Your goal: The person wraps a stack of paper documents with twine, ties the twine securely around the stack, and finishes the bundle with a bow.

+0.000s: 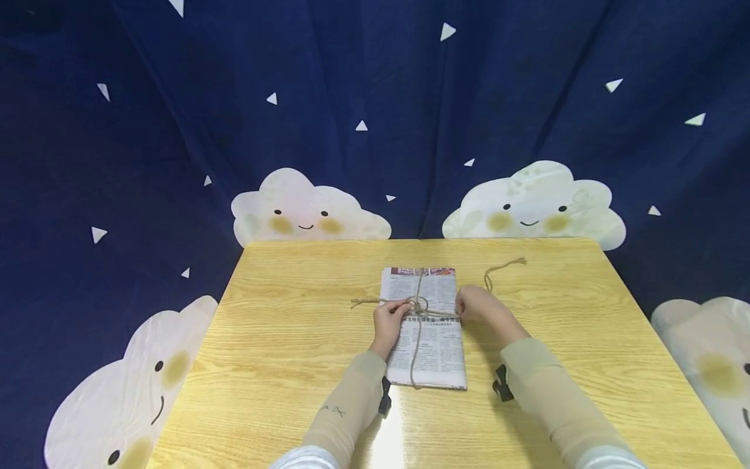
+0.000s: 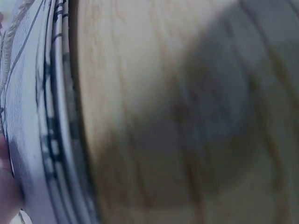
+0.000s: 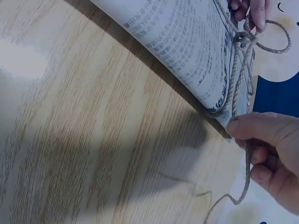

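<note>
A folded stack of newspaper (image 1: 436, 355) lies on the wooden table, with twine (image 1: 417, 352) crossing it lengthwise and widthwise. Where the strands meet, near the middle, there is a knot with a loop (image 3: 279, 49). My left hand (image 1: 389, 324) pinches the twine at this knot from the left. At the paper's right edge my right hand (image 1: 477, 305) grips a strand between thumb and fingers, and in the right wrist view that strand runs straight from the knot to the hand. Its loose tail (image 3: 228, 198) hangs past the fingers. Only a sliver of the left hand shows in the left wrist view.
The wooden table (image 1: 281, 280) extends around the newspaper. One twine end (image 1: 363, 301) sticks out to the left, another (image 1: 506, 264) lies at the back right. Behind the table hangs a dark blue curtain (image 1: 328, 65) with white clouds.
</note>
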Demonstrator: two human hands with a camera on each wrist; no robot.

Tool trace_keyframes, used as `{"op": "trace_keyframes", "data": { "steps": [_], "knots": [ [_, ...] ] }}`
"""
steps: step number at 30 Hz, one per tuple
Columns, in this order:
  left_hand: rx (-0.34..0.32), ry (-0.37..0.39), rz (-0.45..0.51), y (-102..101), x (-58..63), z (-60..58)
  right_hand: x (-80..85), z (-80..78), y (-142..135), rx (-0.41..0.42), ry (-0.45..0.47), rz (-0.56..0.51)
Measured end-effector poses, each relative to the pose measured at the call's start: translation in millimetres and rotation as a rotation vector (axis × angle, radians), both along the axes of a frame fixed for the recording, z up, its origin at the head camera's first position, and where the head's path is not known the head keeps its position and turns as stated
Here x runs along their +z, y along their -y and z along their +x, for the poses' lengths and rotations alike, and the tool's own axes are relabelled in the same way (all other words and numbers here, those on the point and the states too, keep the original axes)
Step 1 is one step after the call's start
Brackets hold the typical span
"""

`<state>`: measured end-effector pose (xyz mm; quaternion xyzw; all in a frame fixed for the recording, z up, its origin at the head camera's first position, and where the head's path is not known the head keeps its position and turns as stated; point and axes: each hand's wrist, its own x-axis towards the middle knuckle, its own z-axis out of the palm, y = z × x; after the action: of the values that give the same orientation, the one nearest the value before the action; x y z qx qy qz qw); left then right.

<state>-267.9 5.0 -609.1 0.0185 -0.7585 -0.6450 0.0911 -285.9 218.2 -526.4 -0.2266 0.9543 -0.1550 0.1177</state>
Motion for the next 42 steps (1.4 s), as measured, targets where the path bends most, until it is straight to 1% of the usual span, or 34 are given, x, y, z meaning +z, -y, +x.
{"op": "trace_keyframes", "data": {
  "steps": [1,2,4,6,8,9,11,14,15,17,19,22,24,27,28,30,31,33,35,37,38,40,42],
  "knots": [
    [-0.002,-0.002,0.003,0.1,-0.4,-0.1,0.7,0.6,-0.1,0.004,-0.005,0.006],
    [-0.003,-0.001,0.001,0.2,-0.1,-0.1,1.6,1.6,-0.1,0.001,0.011,0.006],
    [-0.007,0.007,0.006,-0.1,0.9,0.5,2.1,3.4,0.0,0.023,0.051,-0.004],
    [-0.005,0.021,0.013,-0.4,1.7,0.8,2.5,5.3,0.7,0.052,0.121,-0.023],
    [-0.001,0.038,0.030,-0.7,2.2,0.8,3.6,7.5,2.2,0.065,0.218,-0.048],
    [0.000,0.042,0.043,-0.8,2.1,0.7,4.3,8.6,3.1,0.073,0.252,-0.058],
    [0.004,0.052,0.057,-0.8,1.9,0.4,6.6,11.1,5.5,0.070,0.311,-0.062],
    [0.010,0.057,0.067,-0.2,1.9,-0.1,9.7,13.7,8.4,0.078,0.329,-0.044],
    [0.009,0.057,0.068,0.0,2.2,-0.1,10.2,13.9,8.8,0.077,0.318,-0.035],
    [0.004,0.056,0.063,0.6,2.1,-0.4,9.2,13.2,8.9,0.049,0.293,-0.013],
    [-0.015,0.050,0.053,1.2,1.8,-0.1,6.9,11.1,7.6,0.010,0.237,0.024],
    [-0.052,0.016,0.014,2.5,0.7,0.3,1.6,6.8,4.9,-0.050,0.107,0.057],
    [-0.080,-0.021,-0.019,3.7,0.3,1.0,-2.7,4.2,3.7,-0.083,-0.002,0.066],
    [-0.132,-0.090,-0.050,6.3,0.1,2.5,-10.8,2.1,4.0,-0.143,-0.136,0.021],
    [-0.155,-0.118,-0.058,7.1,-0.1,3.2,-13.6,2.3,4.9,-0.168,-0.164,-0.004],
    [-0.199,-0.145,-0.069,8.6,7.1,7.6,-19.8,2.6,7.7,-0.217,-0.220,-0.061],
    [-0.215,-0.165,-0.084,9.2,6.7,8.1,-22.7,3.1,9.8,-0.240,-0.239,-0.090],
    [-0.239,-0.175,-0.119,9.8,4.3,8.3,-27.4,3.5,14.9,-0.273,-0.294,-0.158],
    [-0.247,-0.171,-0.172,9.7,3.4,8.8,-31.4,4.0,20.1,-0.304,-0.326,-0.210],
    [-0.243,-0.174,-0.231,9.6,-3.9,7.2,-34.2,4.9,25.2,-0.319,-0.339,-0.237],
    [-0.245,-0.164,-0.248,9.5,-3.3,8.0,-35.7,5.3,27.2,-0.324,-0.344,-0.245],
    [-0.243,-0.152,-0.258,9.7,-0.5,10.5,-38.8,6.7,30.5,-0.331,-0.328,-0.247],
    [-0.243,-0.126,-0.244,9.9,0.7,11.9,-41.8,8.2,32.8,-0.317,-0.323,-0.248]
  ]
}}
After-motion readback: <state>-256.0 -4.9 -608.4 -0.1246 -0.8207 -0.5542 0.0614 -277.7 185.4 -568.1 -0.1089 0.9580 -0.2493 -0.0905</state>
